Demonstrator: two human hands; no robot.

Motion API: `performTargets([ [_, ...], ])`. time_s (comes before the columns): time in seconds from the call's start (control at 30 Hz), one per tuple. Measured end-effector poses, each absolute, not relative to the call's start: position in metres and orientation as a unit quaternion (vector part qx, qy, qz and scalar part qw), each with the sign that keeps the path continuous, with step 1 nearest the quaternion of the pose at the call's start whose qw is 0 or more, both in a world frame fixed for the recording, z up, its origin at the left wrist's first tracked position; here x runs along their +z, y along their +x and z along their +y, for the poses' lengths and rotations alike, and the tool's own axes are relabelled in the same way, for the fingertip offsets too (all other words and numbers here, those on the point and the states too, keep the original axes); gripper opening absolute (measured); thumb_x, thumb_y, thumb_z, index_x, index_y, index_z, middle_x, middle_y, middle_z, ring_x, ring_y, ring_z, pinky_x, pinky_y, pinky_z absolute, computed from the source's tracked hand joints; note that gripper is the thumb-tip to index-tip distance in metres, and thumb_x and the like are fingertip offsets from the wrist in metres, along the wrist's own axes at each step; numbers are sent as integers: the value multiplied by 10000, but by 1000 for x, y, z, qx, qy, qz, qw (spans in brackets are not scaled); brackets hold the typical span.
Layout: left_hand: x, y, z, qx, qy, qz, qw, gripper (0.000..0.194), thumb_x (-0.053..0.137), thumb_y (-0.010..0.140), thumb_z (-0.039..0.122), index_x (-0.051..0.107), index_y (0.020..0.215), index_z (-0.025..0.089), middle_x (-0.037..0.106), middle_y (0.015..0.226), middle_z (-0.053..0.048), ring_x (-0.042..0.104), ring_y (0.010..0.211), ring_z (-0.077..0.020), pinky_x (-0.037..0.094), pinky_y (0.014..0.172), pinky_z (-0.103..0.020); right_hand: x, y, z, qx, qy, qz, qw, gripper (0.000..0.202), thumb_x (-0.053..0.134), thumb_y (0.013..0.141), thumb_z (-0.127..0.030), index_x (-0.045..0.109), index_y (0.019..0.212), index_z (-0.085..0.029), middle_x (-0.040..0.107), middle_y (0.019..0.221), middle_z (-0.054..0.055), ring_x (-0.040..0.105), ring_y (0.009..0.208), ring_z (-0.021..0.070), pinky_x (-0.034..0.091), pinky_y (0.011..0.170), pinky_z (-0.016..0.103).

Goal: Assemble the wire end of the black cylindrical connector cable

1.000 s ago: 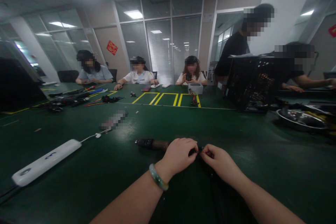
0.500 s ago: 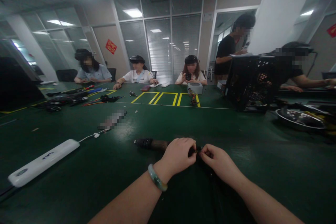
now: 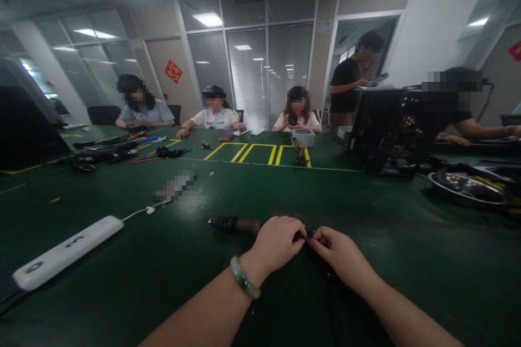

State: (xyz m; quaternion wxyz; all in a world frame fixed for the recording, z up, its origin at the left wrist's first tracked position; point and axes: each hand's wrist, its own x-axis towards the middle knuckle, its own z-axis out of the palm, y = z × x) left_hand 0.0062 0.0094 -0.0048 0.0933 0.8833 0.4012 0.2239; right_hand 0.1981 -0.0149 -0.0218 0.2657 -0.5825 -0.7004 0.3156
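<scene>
My left hand [image 3: 277,241], with a green bangle on the wrist, is closed over the right end of a dark cylindrical tool [image 3: 236,224] lying on the green table [image 3: 260,190]. My right hand [image 3: 340,254] pinches a small dark part right beside the left fingers, and the two hands almost touch. What sits between the fingertips is too small and dark to make out. A dark cable or strap [image 3: 325,276] runs from the hands toward me.
A white power strip [image 3: 67,252] lies at the left, with a white cable and a blurred item [image 3: 176,186] beyond it. A black crate [image 3: 388,133] and a metal tray [image 3: 466,187] stand at the right. Several people sit or stand at the far side.
My hands stay together on the tool, shifted only slightly. The standing person at the back right has moved left toward the doorway.
</scene>
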Motion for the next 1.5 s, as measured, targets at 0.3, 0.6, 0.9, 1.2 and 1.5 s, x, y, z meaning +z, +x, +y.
performTargets([
  [0.3, -7, 6, 8, 238, 880, 398, 98, 148, 657, 824, 218, 602, 961, 227, 653, 1014, 16, 584, 959, -187, 415, 886, -349, -19, 196, -17, 307, -593, -700, 253, 196, 511, 895, -363, 617, 824, -215, 675, 758, -15, 608, 683, 156, 369, 565, 232],
  [0.6, -10, 6, 1, 261, 865, 407, 134, 128, 616, 833, 159, 602, 942, 224, 644, 1066, 1, 555, 1019, -197, 385, 940, -378, -28, 194, -20, 266, -594, -712, 264, 152, 547, 872, -322, 629, 783, -230, 664, 787, -15, 593, 742, 165, 387, 654, 242],
  [0.9, -11, 6, 0, 285, 858, 400, 152, 177, 587, 833, 105, 610, 946, 239, 635, 1107, 22, 545, 1067, -174, 366, 983, -374, -30, 192, -23, 273, -595, -700, 284, 152, 532, 872, -305, 620, 784, -219, 651, 770, -10, 587, 711, 162, 380, 632, 246],
  [1.2, -9, 5, -1, 277, 861, 400, 148, 190, 584, 847, 107, 644, 965, 243, 639, 1138, 15, 546, 1085, -180, 362, 1000, -389, -24, 185, -26, 234, -615, -700, 279, 130, 527, 851, -262, 603, 761, -207, 633, 699, -18, 565, 657, 153, 359, 618, 245],
  [1.5, -2, 6, -1, 250, 861, 415, 155, 188, 565, 856, 113, 646, 976, 232, 639, 1121, 0, 547, 1069, -197, 369, 979, -410, -6, 174, -29, 208, -661, -680, 240, 149, 559, 874, -293, 617, 763, -211, 662, 748, -10, 592, 703, 161, 340, 591, 238],
])
